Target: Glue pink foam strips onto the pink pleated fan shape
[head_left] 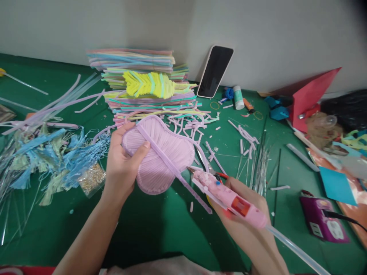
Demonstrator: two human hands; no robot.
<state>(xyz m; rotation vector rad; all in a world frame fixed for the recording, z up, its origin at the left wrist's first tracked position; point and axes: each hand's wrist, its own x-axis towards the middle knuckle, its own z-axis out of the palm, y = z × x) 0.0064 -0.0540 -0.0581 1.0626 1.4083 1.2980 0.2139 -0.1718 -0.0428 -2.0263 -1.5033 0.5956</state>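
My left hand (123, 160) grips a lilac petal-edged piece (162, 156) made of pipe cleaners laid side by side, with the thumb pressed on its front. A loose lilac pipe cleaner (169, 166) lies slantwise across that piece, its lower end sticking out past the edge. In my right hand (243, 202) is a pink glue gun (223, 191), its nozzle close to the piece's right edge. A clear glue stick (295, 244) runs out of the gun's rear. Pliers or scissors with a red handle (222, 175) show partly behind the gun.
Bundles of pastel pipe cleaners (132, 61) lie at the back, a yellow pipe-cleaner piece (149, 84) on top. A phone (215, 71) leans on the wall. Blue tassels (77, 152) lie left; cut pieces (243, 133), wires (259, 168) and a purple power box (323, 217) lie right.
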